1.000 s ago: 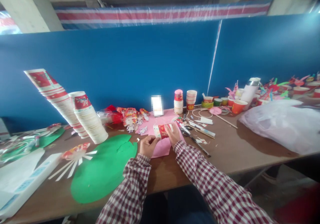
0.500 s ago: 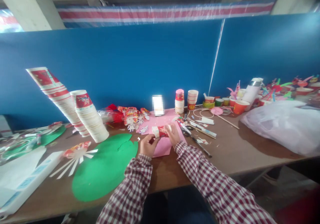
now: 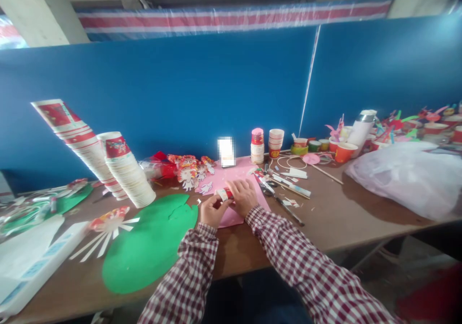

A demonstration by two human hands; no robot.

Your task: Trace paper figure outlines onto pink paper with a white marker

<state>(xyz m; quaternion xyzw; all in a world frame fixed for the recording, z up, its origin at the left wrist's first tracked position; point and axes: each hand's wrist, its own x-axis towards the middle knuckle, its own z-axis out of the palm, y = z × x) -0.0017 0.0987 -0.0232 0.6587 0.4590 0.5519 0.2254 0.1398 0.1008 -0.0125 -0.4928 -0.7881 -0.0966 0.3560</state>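
A red and white paper cup (image 3: pixel 224 194) lies on its side between my hands, above a sheet of pink paper (image 3: pixel 234 218). My left hand (image 3: pixel 212 212) pinches its left end between thumb and fingers. Over its right part, my right hand (image 3: pixel 243 195) rests with the fingers laid across and hides much of it. To the left of the pink sheet are several paper cut-out figures (image 3: pixel 188 175) with red and orange tops. Pens and a brush (image 3: pixel 288 210) lie to the right of my right hand.
Two tall leaning stacks of paper cups (image 3: pixel 128 170) stand left, behind a green paper disc (image 3: pixel 147 247). Shorter cup stacks (image 3: pixel 257 147) stand at the back. On the right are a white flask (image 3: pixel 362 131) and a plastic bag (image 3: pixel 404 179). A blue partition (image 3: pixel 173 93) runs behind the table.
My right hand has moved left and over the top of the cup, covering more of it. The left hand stays at the cup's left end. The view has shifted slightly.
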